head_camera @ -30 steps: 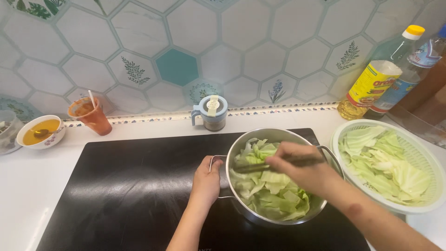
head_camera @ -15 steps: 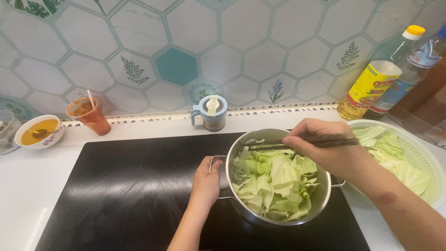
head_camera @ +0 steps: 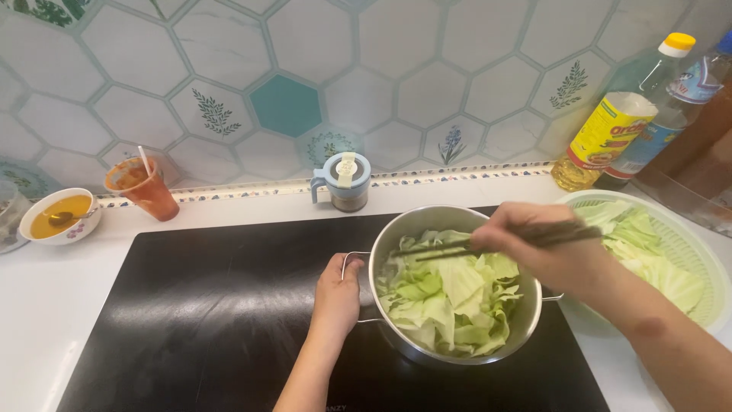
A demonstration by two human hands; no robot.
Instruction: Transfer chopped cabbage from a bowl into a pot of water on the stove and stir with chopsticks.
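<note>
A steel pot full of pale green cabbage pieces stands on a black cooktop. My left hand grips the pot's left wire handle. Over the pot's right side, my right hand holds dark chopsticks nearly level, tips pointing left above the cabbage. More cabbage lies in a pale green colander just right of the pot, partly hidden by my right forearm.
Against the tiled wall stand a blue-lidded jar, an orange cup with a straw, a small bowl of yellow sauce, and an oil bottle with another bottle at far right. White counter surrounds the cooktop.
My right hand lifted out of the pot with the chopsticks and shifted right, then settled over the pot's right rim. The cabbage was turned over. My left hand stayed on the handle.
</note>
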